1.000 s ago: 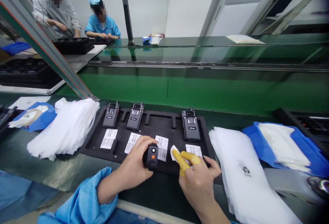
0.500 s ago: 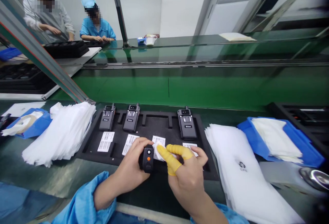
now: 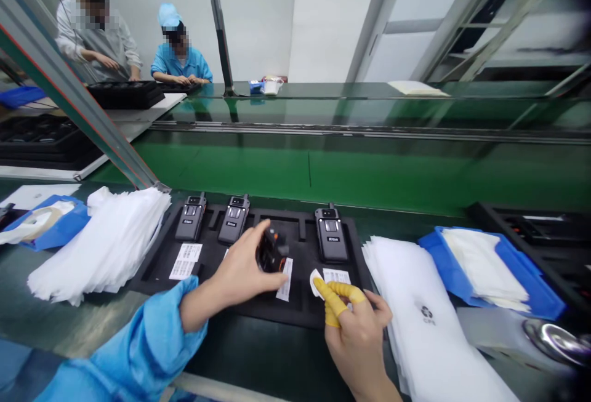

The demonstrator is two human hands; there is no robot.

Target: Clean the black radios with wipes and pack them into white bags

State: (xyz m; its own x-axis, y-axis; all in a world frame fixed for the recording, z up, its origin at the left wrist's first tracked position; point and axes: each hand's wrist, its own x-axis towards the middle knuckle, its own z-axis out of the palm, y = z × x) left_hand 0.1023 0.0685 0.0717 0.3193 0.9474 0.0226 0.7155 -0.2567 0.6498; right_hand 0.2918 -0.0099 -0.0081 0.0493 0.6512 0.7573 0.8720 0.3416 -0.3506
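My left hand (image 3: 244, 266) is closed around a black two-way radio (image 3: 271, 250), held tilted above the black foam tray (image 3: 258, 309). Yellow finger cots cover some fingers of my right hand (image 3: 353, 322), which pinches a small white wipe (image 3: 316, 283) over the tray's right part. Three more radios lie in the tray's back row: one at the left (image 3: 191, 220), another beside it (image 3: 233, 220) and a third at the right (image 3: 331, 234). White label sheets with barcodes lie in front, such as the left sheet (image 3: 185, 260); my left hand partly covers others.
A fanned stack of white bags (image 3: 101, 242) lies left of the tray, and more white bags (image 3: 406, 303) lie right. Blue bins stand at the left (image 3: 69, 229) and right (image 3: 545, 294). A metal-topped bottle (image 3: 503, 334) sits near the right edge. Two people work across the bench.
My left hand has raised and turned the radio. My right hand has moved right, away from it, with the white wipe. The camera view has shifted slightly.
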